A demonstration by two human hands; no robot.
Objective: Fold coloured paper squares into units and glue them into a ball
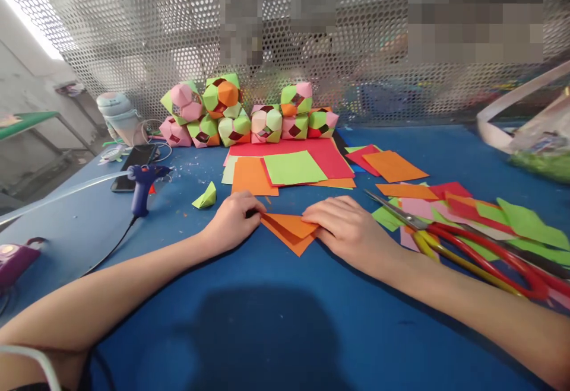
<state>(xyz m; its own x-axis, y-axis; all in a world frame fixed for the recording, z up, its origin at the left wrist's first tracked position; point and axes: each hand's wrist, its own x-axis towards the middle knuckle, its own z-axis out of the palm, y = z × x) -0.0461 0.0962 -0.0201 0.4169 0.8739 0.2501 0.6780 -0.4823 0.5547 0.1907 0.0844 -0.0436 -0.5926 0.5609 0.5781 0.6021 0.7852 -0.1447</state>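
An orange sheet of paper, folded into a triangle with its point toward me, lies on the blue table between my hands. My left hand pinches its left corner, thumb and fingers closed. On the right corner rest the closed fingers of my right hand, its thumb tucked beneath the edge. The two layers stand slightly apart along the lower edges. Left of my left hand sits a small folded green paper piece. Just beyond my hands are stacked a green sheet, orange sheets and red sheets.
Several folded paper balls are piled against the perforated metal panel. At left are a blue glue gun, a phone and a bottle. Red-handled scissors lie over paper scraps at right.
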